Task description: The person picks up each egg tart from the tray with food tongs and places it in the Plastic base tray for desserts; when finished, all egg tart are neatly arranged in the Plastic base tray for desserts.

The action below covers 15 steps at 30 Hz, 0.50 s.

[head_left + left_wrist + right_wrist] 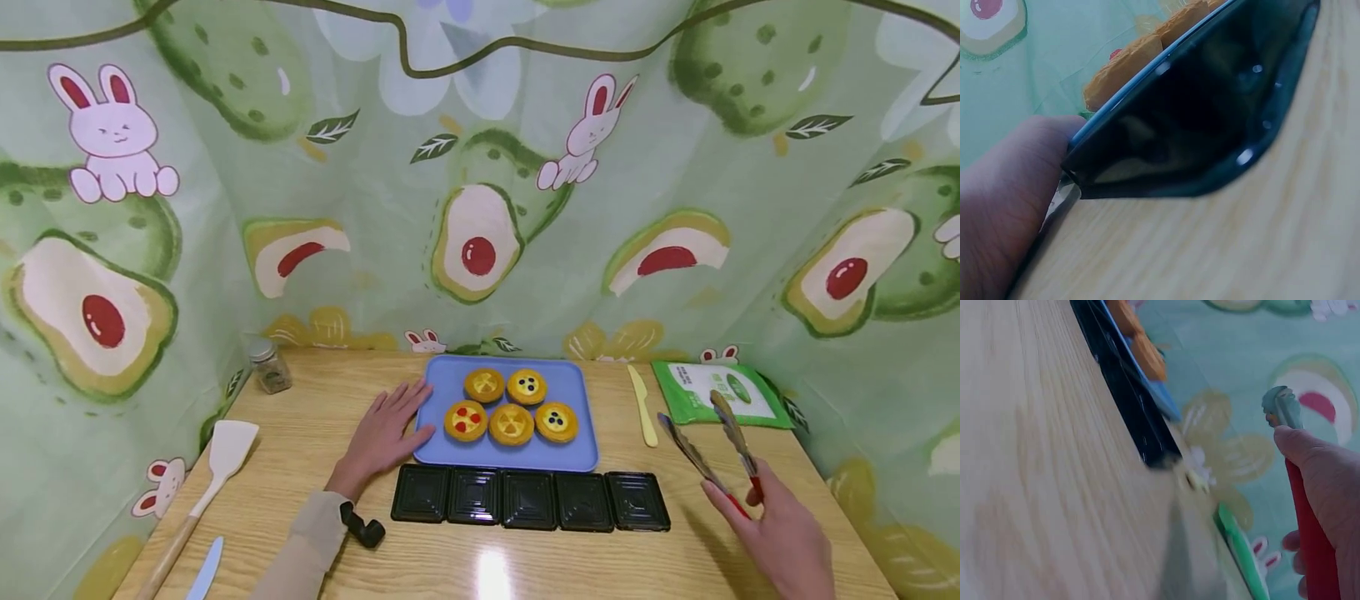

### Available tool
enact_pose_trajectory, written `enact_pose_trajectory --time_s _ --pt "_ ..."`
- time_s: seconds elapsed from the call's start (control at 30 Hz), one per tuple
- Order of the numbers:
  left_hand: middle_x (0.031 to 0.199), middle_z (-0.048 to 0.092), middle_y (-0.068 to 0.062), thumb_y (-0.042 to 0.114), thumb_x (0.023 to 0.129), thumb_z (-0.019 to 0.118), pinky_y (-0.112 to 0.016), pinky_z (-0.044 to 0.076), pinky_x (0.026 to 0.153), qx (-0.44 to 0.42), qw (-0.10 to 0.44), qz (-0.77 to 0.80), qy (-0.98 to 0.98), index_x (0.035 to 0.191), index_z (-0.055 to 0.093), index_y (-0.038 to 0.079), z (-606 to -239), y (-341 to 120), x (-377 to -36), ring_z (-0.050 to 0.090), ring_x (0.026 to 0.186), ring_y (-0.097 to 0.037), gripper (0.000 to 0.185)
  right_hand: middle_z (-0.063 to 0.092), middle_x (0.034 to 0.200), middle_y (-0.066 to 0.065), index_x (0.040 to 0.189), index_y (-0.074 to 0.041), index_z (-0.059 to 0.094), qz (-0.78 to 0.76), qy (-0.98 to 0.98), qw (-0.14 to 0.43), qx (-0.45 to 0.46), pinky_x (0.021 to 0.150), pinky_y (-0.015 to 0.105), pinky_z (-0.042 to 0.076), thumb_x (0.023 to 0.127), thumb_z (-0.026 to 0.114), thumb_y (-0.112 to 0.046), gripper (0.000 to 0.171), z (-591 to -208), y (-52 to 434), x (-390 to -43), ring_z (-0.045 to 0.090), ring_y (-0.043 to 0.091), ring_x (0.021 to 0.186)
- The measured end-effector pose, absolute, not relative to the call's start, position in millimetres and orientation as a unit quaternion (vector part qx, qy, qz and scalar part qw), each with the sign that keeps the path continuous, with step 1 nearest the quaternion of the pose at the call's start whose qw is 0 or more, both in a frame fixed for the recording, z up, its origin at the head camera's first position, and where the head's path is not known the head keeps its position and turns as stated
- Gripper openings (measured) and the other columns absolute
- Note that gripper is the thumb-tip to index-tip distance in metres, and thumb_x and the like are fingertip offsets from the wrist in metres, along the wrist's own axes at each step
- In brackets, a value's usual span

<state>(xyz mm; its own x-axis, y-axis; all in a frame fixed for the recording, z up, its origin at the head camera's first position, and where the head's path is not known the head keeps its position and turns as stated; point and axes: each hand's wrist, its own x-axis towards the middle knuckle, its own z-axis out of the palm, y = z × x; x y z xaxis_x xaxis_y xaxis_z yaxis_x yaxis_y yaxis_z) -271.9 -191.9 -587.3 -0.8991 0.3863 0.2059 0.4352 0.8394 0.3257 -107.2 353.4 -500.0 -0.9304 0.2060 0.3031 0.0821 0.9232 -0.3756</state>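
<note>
Tongs raised beside a tray of 5 tarts

Head view: the right hand [783, 537] grips open tongs [712, 454] right of the blue tray [577, 417], where 5 tarts [511, 423] sit behind 5 black containers [529, 499]; the left hand [382, 437] lies flat, fingers straight, touching the tray's left edge. Left wrist view: a thumb [1010, 187] meets the tray rim [1147, 78]. Right wrist view: fingers wrap the tongs' red handle [1310, 544]. A clean pick likely needs the tray held steady and a gentle squeeze at a tart's sides.
</note>
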Motion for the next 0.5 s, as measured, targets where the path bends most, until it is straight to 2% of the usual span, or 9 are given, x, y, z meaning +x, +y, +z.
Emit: enact_pose_trajectory --time_s 0.17,0.23,0.4,0.5 --pt "0.173 0.024 0.006 0.068 0.101 0.046 -0.059 0.016 0.127 -0.219 0.066 -0.186 -0.955 0.167 0.030 0.028 -588 -190 -274 0.023 0.159 -0.030 0.078 0.046 0.065 0.000 0.101 -0.012 0.055 0.153 -0.975 0.159 -0.017 0.042 0.033 0.027 0.086 0.081 -0.056 0.054 -494 334 -122 0.038 0.014 0.050" --pt "0.173 0.024 0.006 0.069 0.101 0.046 -0.059 0.016 0.127 -0.222 0.064 -0.190 -0.954 0.167 0.030 0.029 -589 -189 -275 0.022 0.159 -0.030 0.079 0.049 0.068 0.000 0.106 -0.012 0.057 0.143 -0.979 0.149 0.005 0.042 0.033 0.027 0.087 0.078 -0.060 0.056 -490 326 -131 0.037 0.014 0.051" --pt "0.172 0.025 0.005 0.069 0.100 0.047 -0.059 0.017 0.126 -0.219 0.068 -0.190 -0.955 0.166 0.031 0.029 -588 -192 -273 0.023 0.159 -0.031 0.079 0.060 0.088 0.001 0.114 -0.015 0.060 0.145 -0.977 0.136 0.080 0.043 0.030 0.030 0.087 0.078 -0.060 0.055 -484 306 -155 0.038 0.011 0.055" --pt "0.172 0.027 0.004 0.068 0.100 0.048 -0.060 0.018 0.126 -0.219 0.072 -0.188 -0.955 0.166 0.032 0.028 -586 -193 -273 0.025 0.158 -0.032 0.079 0.055 0.083 0.000 0.109 -0.017 0.060 0.151 -0.974 0.126 0.110 0.045 0.028 0.029 0.086 0.079 -0.061 0.053 -481 296 -167 0.037 0.010 0.056"
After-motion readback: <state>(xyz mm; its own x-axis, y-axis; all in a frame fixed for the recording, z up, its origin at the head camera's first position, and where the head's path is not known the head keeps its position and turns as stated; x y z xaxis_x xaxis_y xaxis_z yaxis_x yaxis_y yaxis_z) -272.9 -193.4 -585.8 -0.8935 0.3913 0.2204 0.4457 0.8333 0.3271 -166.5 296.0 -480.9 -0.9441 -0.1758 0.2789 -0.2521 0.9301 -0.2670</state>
